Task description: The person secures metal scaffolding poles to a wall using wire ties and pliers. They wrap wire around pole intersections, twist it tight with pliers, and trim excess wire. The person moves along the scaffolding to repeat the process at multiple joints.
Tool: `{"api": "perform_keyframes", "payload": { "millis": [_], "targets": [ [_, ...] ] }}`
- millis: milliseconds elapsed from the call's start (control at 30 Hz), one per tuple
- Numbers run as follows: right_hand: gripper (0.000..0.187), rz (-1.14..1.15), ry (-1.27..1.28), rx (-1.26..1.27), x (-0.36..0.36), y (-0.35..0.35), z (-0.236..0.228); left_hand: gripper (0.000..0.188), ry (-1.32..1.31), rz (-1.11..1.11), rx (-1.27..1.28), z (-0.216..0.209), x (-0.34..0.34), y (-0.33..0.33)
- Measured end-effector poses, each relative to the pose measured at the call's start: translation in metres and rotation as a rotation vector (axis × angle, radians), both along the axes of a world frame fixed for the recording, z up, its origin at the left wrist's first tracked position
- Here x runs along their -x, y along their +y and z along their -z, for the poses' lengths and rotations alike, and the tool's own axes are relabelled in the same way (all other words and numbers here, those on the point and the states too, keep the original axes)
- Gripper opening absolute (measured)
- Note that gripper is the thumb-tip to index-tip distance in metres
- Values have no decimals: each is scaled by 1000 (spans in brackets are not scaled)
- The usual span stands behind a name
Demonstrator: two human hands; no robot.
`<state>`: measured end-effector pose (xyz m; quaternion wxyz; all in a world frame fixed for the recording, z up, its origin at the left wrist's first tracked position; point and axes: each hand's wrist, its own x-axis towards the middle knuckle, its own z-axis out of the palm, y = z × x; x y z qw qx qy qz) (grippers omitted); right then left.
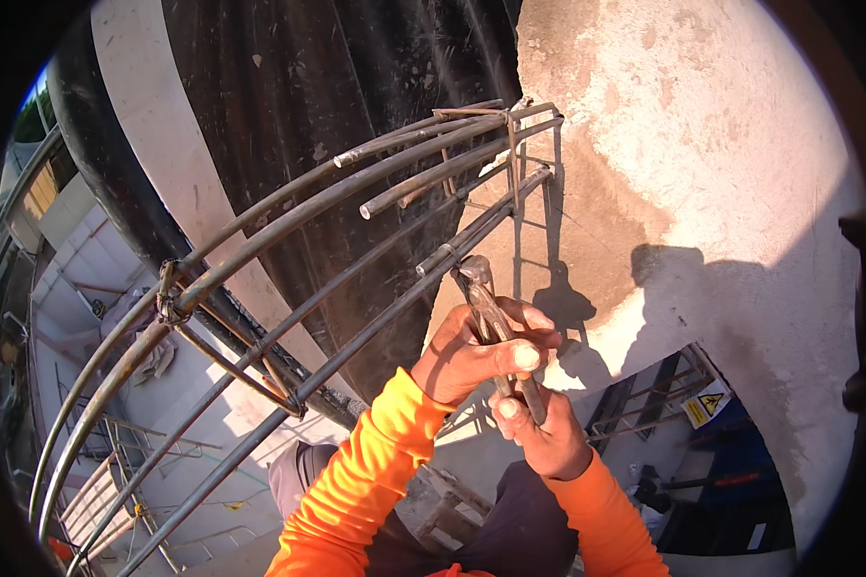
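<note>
Pincers [491,313] | handles clasped in left grip [481,361] and right grip [553,438] | head beyond both, near rebar [404,192]

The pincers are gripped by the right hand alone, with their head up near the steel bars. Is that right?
Not quite: the head view shows the left hand gripping the pincers too, above the right hand. Their head is indeed near the steel bars.

Rebar [260,241] lies mostly left of the pliers [492,315].
</note>
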<state>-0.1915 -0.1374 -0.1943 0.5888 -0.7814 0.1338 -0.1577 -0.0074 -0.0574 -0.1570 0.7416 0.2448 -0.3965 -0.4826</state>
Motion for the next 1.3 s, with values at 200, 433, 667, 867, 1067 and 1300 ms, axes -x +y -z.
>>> {"api": "perform_keyframes", "payload": {
  "millis": [200,433,667,867,1067,1300],
  "targets": [
    [43,-246,95,-259,1,0,-34,33,177,134,71,19,5,1],
    [72,582,-107,939,-26,49,-17,36,231,-571,-294,-7,55,-11],
    [37,-138,-4,-309,-6,11,-2,40,58,-176,-93,-1,11,21],
    [62,-46,-221,167,-27,19,-6,46,-514,-926,-178,-8,39,13],
    [24,-137,32,-99,-22,19,33,35,-926,-739,-229,35,20,35],
    [31,-111,7,-292,-28,22,100,42,-1272,-783,-421,74,9,60]
  ]
}}
